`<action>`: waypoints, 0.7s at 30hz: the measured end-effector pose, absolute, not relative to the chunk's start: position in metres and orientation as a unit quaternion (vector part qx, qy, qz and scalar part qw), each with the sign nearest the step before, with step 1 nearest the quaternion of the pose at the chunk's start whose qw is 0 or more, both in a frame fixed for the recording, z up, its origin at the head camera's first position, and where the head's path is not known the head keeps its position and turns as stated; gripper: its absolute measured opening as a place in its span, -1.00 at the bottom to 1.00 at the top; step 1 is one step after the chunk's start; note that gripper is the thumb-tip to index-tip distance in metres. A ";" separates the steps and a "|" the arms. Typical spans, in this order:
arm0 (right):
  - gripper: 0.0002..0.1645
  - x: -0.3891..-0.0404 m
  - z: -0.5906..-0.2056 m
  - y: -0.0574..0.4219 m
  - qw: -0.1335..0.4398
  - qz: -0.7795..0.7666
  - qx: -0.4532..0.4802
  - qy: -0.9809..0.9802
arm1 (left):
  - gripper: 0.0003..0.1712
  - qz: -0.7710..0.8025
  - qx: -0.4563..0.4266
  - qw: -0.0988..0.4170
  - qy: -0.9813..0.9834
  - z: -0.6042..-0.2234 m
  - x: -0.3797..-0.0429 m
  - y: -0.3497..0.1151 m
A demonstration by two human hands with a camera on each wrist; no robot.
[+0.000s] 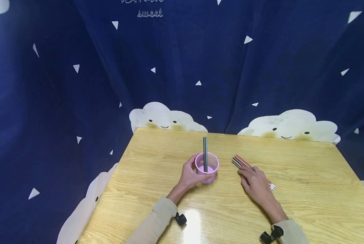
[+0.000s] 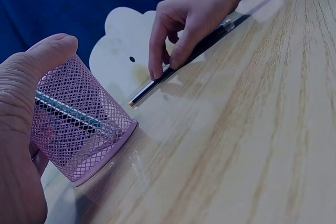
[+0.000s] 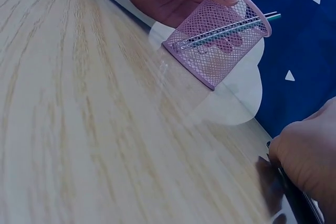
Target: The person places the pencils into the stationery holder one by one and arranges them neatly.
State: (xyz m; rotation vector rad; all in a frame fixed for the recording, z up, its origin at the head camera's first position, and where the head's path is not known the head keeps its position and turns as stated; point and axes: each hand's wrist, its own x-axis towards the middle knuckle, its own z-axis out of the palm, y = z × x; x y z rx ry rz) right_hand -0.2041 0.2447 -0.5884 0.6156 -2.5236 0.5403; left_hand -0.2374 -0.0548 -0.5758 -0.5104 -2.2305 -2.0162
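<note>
My left hand [image 1: 189, 176] holds a pink mesh pen cup [image 1: 209, 180] upright on the table, thumb on the near side and fingers around the far side. Dark and green striped pencils [image 1: 205, 149] stand in the cup and stick up above its rim. To the right, my right hand [image 1: 256, 184] is over a small bunch of striped pencils [image 1: 242, 161] lying on the tabletop. In the left wrist view, the thumb and fingertips of that hand pinch a dark pencil [image 2: 142, 94] at the table surface. The palm hides part of the bunch.
A light wooden table [image 1: 157, 145] carries everything. Behind it hangs a dark blue curtain [image 1: 175, 61] with white triangles and smiling clouds, meeting the table's back edge. Black wrist devices [image 1: 180, 219] are strapped at both sleeves.
</note>
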 end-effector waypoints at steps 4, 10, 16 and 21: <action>-0.77 -0.205 -0.589 0.243 0.239 0.209 0.239 -0.918 | 0.02 -0.664 -0.167 0.045 -0.727 -0.576 -0.238 -0.055; -0.76 -0.207 -0.591 0.240 0.229 0.228 0.254 -0.912 | -0.01 -0.669 -0.178 0.045 -0.720 -0.576 -0.238 -0.055; -0.75 -0.206 -0.590 0.239 0.236 0.209 0.235 -0.919 | 0.00 -0.660 -0.178 0.047 -0.728 -0.576 -0.237 -0.055; -0.78 -0.203 -0.587 0.237 0.236 0.184 0.216 -0.929 | 0.01 -0.660 -0.176 0.043 -0.729 -0.576 -0.237 -0.055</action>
